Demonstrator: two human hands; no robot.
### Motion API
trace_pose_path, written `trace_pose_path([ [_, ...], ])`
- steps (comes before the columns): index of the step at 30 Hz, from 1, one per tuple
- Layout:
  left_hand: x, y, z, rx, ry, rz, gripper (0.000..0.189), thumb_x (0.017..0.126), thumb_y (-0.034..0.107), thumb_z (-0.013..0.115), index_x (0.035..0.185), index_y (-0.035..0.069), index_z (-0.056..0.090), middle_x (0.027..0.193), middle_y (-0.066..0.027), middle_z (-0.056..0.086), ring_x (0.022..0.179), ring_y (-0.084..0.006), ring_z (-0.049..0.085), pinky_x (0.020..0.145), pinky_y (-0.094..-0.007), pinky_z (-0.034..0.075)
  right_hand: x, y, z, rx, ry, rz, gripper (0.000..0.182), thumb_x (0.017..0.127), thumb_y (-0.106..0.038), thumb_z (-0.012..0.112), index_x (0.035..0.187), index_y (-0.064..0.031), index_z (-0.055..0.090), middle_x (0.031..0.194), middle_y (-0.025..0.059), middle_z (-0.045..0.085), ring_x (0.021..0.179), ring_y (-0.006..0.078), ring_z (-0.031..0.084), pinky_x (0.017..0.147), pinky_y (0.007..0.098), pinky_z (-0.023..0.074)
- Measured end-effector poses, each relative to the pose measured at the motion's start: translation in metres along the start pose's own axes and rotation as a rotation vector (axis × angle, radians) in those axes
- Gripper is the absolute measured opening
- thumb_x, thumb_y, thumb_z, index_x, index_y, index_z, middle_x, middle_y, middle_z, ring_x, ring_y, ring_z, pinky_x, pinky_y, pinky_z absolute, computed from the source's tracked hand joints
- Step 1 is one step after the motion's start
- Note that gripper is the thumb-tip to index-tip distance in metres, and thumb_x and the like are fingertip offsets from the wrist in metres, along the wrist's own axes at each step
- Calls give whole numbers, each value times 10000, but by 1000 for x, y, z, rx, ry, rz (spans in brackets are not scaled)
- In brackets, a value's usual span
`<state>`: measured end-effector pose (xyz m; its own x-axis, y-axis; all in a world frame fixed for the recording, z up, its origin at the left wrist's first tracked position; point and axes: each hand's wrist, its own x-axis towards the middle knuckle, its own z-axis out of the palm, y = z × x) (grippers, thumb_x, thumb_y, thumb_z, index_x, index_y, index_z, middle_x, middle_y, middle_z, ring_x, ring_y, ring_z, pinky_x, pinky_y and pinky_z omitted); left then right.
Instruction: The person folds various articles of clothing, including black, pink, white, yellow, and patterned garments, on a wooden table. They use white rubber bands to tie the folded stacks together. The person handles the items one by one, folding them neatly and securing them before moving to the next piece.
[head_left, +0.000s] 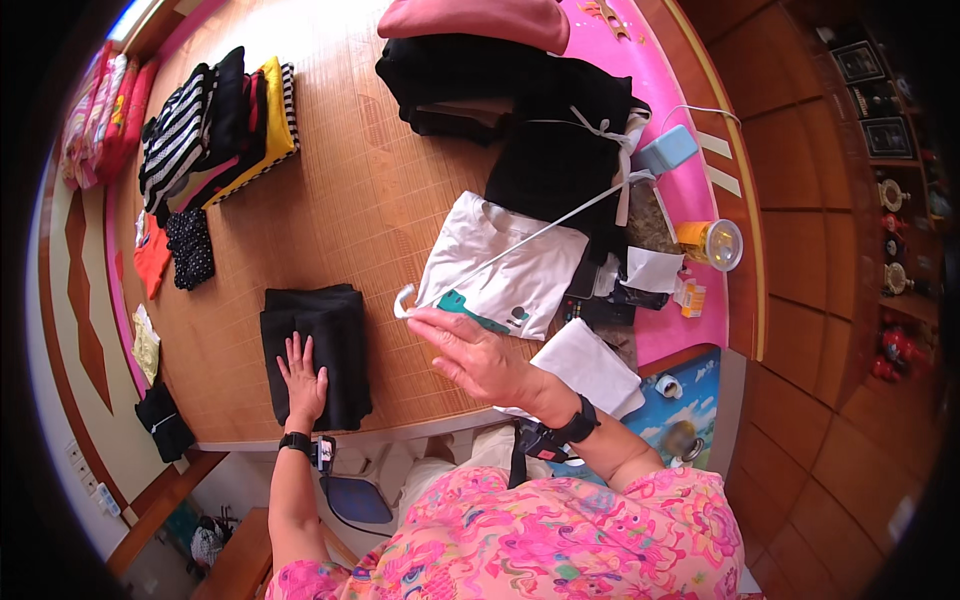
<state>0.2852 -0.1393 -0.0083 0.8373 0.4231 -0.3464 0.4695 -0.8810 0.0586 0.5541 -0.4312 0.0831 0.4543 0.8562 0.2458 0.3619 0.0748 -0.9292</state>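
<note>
My left hand (302, 375) lies flat, fingers spread, on a folded black garment (341, 352) near the table's front edge. To its right, my right hand (480, 360) is stretched out with straight fingers. Its fingertips overlap the curved end of a thin white rod or cord (525, 244); whether they touch it I cannot tell. That rod or cord runs to near a light-blue box (666, 148). Just beyond the hand lies a folded white T-shirt (495, 255) with a green print. A folded white cloth (581, 367) is beside my right wrist.
Folded clothes (217, 135) stand in a row at the back left; small garments (190, 247) line the left side. Black clothes (555, 157) and a pink bundle (472, 22) lie beyond the T-shirt. A clear-lidded jar (721, 244) and a small box (691, 298) sit at the right.
</note>
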Motion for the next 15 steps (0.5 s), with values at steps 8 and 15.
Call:
trace_pose_path([
  [8, -2, -1, 2, -18, 10, -1, 646, 862, 236, 463, 1455, 118, 233, 1548, -109, 113, 1434, -293, 53, 1130, -514, 1, 4, -33, -16, 329, -144, -267, 450, 810, 20, 599, 1251, 26, 509, 1276, 157, 494, 1161, 311, 500, 953, 366, 440],
  [15, 1, -1, 2, 3, -24, 0, 647, 882, 254, 441, 1465, 106, 201, 1548, -120, 101, 1435, -301, 38, 1126, -520, -9, 28, -59, -1, 799, -305, -375, 371, 868, 24, 540, 1238, 8, 517, 1251, 156, 504, 1149, 306, 505, 958, 368, 425],
])
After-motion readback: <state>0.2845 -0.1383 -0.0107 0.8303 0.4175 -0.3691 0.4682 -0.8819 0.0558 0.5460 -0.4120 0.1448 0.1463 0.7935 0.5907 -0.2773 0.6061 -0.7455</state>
